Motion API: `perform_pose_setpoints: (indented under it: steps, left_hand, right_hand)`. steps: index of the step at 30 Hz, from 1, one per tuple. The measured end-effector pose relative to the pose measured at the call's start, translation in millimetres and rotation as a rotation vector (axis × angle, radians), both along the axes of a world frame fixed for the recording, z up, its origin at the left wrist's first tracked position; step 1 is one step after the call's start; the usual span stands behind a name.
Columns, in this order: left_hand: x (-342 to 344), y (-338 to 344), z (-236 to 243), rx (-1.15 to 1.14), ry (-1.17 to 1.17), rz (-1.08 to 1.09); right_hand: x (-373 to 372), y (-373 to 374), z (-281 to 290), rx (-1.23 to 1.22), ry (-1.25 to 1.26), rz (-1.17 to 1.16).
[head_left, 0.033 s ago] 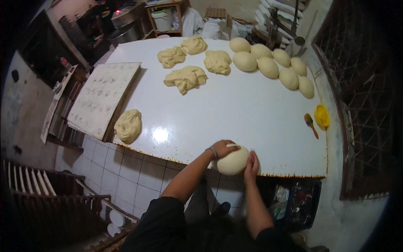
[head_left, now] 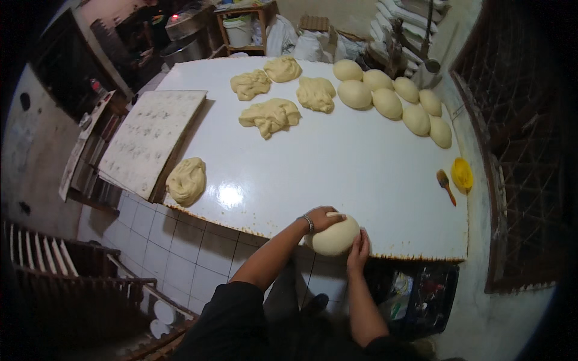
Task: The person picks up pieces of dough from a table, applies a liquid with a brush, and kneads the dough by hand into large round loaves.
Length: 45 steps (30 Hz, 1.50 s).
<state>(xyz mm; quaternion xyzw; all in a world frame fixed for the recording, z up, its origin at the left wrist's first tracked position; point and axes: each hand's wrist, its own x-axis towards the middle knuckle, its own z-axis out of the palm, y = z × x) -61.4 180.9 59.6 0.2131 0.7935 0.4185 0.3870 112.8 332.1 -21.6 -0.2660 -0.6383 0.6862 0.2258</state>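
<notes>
A smooth, pale round dough ball (head_left: 332,238) sits at the table's near edge, partly overhanging it. My left hand (head_left: 324,220), with a bracelet at its wrist, curves over the ball's upper left, thumb and fingers against the surface. Against its right side rests my right hand (head_left: 358,251), fingers held close together and lightly bent. Both hands cup the ball between them. Off to the left, a rough dough lump (head_left: 186,182) lies near the table corner. More unshaped lumps, such as this one (head_left: 270,117), are at the far middle.
Several smooth dough balls (head_left: 387,103) are grouped at the white table's (head_left: 337,165) far right. A brush (head_left: 445,185) and a yellow bowl (head_left: 462,174) lie near the right edge. White-topped boards (head_left: 150,135) occupy the left end. Below the near edge stands a dark crate (head_left: 435,295).
The whole view has shifted slightly. My right hand has slid a little toward me along the ball's side. The ball stays between both hands.
</notes>
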Motion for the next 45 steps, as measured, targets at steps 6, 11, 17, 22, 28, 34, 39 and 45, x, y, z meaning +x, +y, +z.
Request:
perform_pose_setpoints:
  steps: [6, 11, 17, 22, 28, 34, 39, 45]
  left_hand:
    - [-57.8, 56.9, 18.9, -0.28, 0.357, -0.3]
    - [-61.3, 44.4, -40.7, 0.107, 0.072, -0.389]
    - [-28.7, -27.0, -64.4, 0.549, -0.139, 0.727]
    - [106.1, -133.8, -96.8, 0.426, -0.272, 1.456]
    - [197.5, -52.9, 47.4, 0.893, -0.822, 1.313]
    - [150.4, 18.8, 115.2, 1.411, -0.226, 1.695]
    - [2.6, 88.2, 177.6, 1.38, -0.384, 1.031]
    - [-235.4, 166.3, 60.2, 0.471, 0.072, 1.156]
  right_hand:
    - [-11.0, 25.7, 24.1, -0.186, -0.188, 0.009]
    - [-87.1, 59.8, 50.3, -0.443, -0.458, 0.64]
    - [-157.3, 16.9, 77.7, -0.29, -0.692, 1.05]
    - [-204.8, 13.7, 58.3, -0.493, -0.79, 1.219]
    - [-161.5, -31.5, 29.1, -0.841, -0.228, 1.642]
    - [-184.9, 23.7, 215.5, -0.278, -0.115, 1.561]
    - [-244.9, 128.8, 299.0, -0.129, 0.095, 1.204]
    - [-376.4, 236.2, 195.0, -0.161, -0.258, 0.383]
